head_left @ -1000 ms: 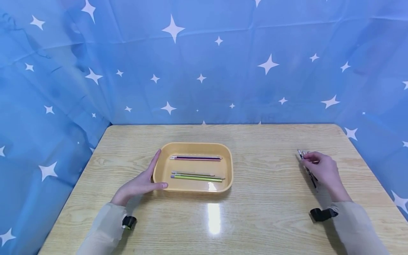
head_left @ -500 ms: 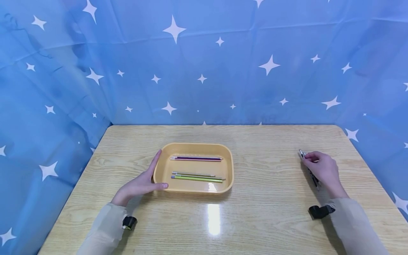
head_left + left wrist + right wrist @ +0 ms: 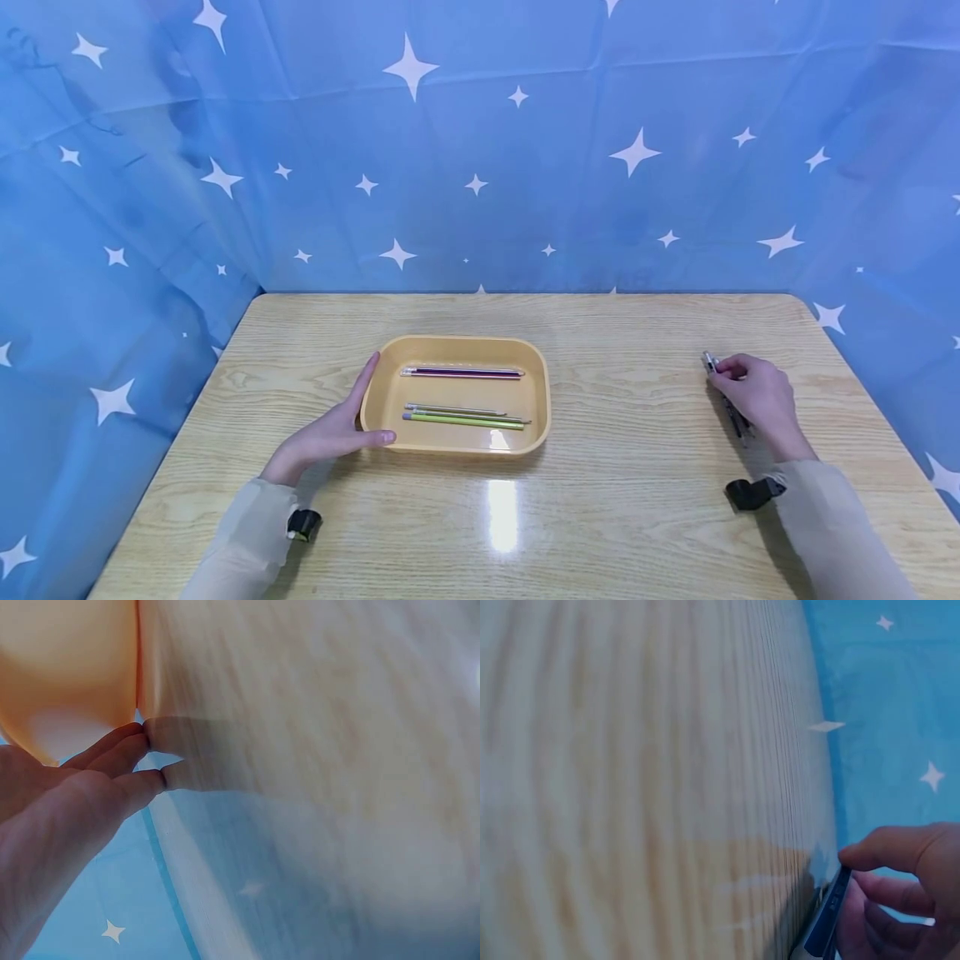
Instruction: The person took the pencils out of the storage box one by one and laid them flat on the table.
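A person in pale sleeves (image 3: 243, 542), a small black device (image 3: 753, 493) at each wrist, works at a pale wood-grain bench (image 3: 622, 467). The left hand (image 3: 326, 435), thumb and fingers spread, touches the left end of a yellow-orange, rounded rectangular tray (image 3: 457, 392). Well apart from it, toward the bench's right side, the right hand (image 3: 761, 404) pinches dark, slender pencils (image 3: 829, 915) between thumb and fingers. In the tray, slim green pencils (image 3: 465, 420) lie along the near side, dark purple pencils (image 3: 465, 372) along the far side. Behind stands a blue cloth backdrop (image 3: 480, 142) printed with white stars.
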`<state>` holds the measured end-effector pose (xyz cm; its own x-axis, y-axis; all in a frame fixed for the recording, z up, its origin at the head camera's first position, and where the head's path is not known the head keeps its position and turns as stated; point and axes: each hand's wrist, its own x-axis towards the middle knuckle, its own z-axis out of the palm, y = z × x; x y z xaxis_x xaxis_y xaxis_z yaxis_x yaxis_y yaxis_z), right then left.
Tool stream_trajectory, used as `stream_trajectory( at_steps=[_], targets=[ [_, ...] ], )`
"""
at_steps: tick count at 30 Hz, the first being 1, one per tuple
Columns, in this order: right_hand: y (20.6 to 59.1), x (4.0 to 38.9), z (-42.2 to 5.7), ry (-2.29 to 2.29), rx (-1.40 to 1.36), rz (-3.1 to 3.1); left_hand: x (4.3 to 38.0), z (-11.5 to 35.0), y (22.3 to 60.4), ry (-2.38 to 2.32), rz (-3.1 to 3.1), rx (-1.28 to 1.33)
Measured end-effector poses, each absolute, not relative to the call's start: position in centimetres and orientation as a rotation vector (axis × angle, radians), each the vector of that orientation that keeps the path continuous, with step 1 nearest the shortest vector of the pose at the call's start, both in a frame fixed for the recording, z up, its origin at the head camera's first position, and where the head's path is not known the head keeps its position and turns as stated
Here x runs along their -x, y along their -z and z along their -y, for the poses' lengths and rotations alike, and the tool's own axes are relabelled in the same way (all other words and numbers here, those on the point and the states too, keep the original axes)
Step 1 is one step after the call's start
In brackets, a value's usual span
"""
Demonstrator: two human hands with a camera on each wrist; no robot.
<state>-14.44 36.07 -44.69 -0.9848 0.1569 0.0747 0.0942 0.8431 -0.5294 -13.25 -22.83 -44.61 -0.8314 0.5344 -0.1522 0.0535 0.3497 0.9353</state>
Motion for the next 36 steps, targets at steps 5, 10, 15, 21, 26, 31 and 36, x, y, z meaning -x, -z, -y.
stream_trajectory(
  at_steps=[5,10,15,21,26,31,36],
  targets=[
    [44.6,14.5,-36.1,-0.820,0.202,2.921,13.2,22.9,44.5,-1.489,-2.182,-0.517],
    [44.6,14.5,-36.1,-0.816,0.191,2.920,13.2,22.9,44.5,-1.483,-2.186,-0.515],
    [44.6,14.6,-36.1,-0.798,0.178,2.914,13.2,22.9,44.5,-1.480,-2.188,-0.514],
    [44.3,14.5,-36.1,-0.796,0.154,2.889,13.2,22.9,44.6,-1.486,-2.183,-0.516],
    [44.0,14.4,-35.9,-0.794,0.134,2.868,13.2,22.9,44.6,-1.482,-2.185,-0.513],
    [43.7,14.2,-35.1,-0.849,0.090,2.872,13.2,22.9,44.6,-1.482,-2.185,-0.515],
    [43.5,14.0,-34.1,-0.986,-0.010,2.868,13.2,22.9,44.6,-1.499,-2.174,-0.518]
  ],
)
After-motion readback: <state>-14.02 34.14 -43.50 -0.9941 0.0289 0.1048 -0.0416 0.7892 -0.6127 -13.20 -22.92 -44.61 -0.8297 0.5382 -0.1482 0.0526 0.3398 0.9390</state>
